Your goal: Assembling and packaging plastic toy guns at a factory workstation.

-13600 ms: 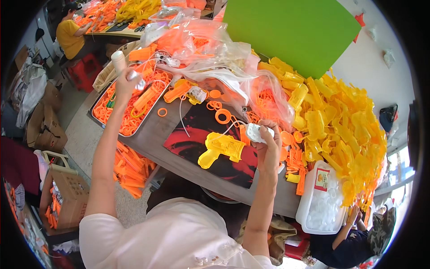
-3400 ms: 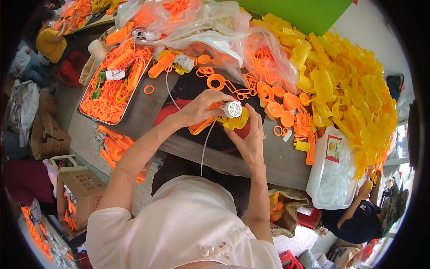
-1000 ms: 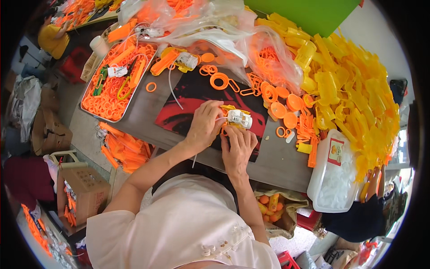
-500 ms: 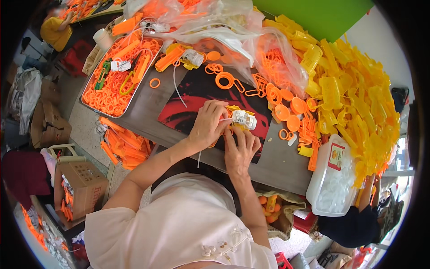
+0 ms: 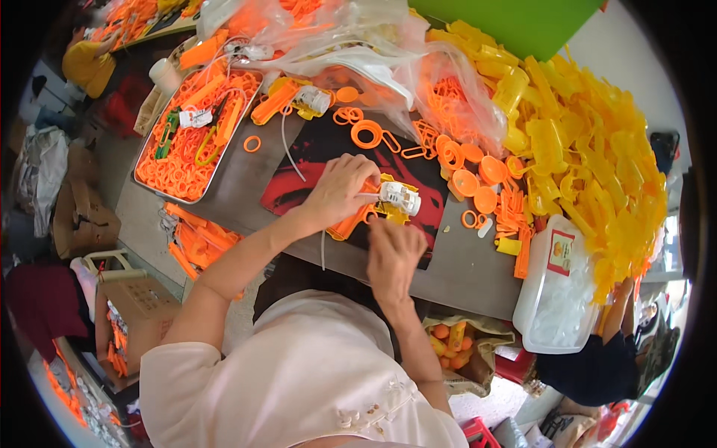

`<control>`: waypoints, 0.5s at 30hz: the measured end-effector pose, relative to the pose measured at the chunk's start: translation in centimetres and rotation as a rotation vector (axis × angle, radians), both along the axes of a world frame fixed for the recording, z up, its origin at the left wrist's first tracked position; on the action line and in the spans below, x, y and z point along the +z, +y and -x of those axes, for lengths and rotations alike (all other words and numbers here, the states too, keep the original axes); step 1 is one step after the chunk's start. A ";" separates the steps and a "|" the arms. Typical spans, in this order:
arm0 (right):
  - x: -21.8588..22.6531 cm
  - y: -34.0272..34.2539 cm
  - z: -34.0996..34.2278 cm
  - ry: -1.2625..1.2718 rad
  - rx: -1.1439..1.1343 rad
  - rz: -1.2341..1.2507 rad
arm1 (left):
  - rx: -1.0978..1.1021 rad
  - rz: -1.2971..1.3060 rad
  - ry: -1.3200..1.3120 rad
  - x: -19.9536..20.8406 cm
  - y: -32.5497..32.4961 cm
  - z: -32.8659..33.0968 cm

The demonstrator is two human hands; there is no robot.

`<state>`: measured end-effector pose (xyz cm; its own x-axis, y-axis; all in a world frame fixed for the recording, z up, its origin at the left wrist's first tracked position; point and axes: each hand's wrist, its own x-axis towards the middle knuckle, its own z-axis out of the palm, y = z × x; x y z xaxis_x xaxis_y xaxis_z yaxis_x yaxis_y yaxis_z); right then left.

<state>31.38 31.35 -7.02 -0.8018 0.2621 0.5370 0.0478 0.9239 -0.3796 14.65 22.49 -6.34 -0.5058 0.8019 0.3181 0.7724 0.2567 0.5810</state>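
On the dark red-and-black mat (image 5: 302,153) lies a half-built plastic piece (image 5: 349,222) with an orange handle, a yellow shell and a white-and-clear block (image 5: 399,197) at its right end. My left hand (image 5: 340,193) lies over it, fingers pinched on a thin white cord that leads into the block. A length of white cord hangs below the mat's near edge, under that hand. My right hand (image 5: 396,254) is just nearer to me than the piece, fingers curled and smeared by motion. Whether it holds anything is hidden.
A metal tray (image 5: 196,198) of orange rings stands left, beside a similar piece (image 5: 310,101) with a cord. Orange rings and caps (image 5: 466,182) line the mat's far right. Yellow parts (image 5: 575,149) are heaped right, behind a white tub (image 5: 532,313). People sit at other places.
My right hand has drawn back from the piece toward me, uncovering its yellow shell and orange handle. My left hand stays at the cord. The whole view has shifted slightly.
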 end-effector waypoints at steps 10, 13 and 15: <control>-1.0 4.3 2.1 -0.093 -0.036 -0.088 | -0.071 -0.100 0.053 0.7 0.5 0.2; -0.9 4.2 2.2 -0.096 -0.062 -0.096 | 0.031 -0.158 0.270 0.4 0.8 -1.9; -0.8 4.0 2.2 -0.087 -0.041 -0.066 | 0.086 -0.179 0.403 0.0 0.6 -4.1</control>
<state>29.13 35.38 -7.83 -0.8356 0.2619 0.4830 0.1162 0.9434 -0.3105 18.75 23.06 -6.32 -0.3755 0.6766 0.6334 0.9264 0.2525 0.2794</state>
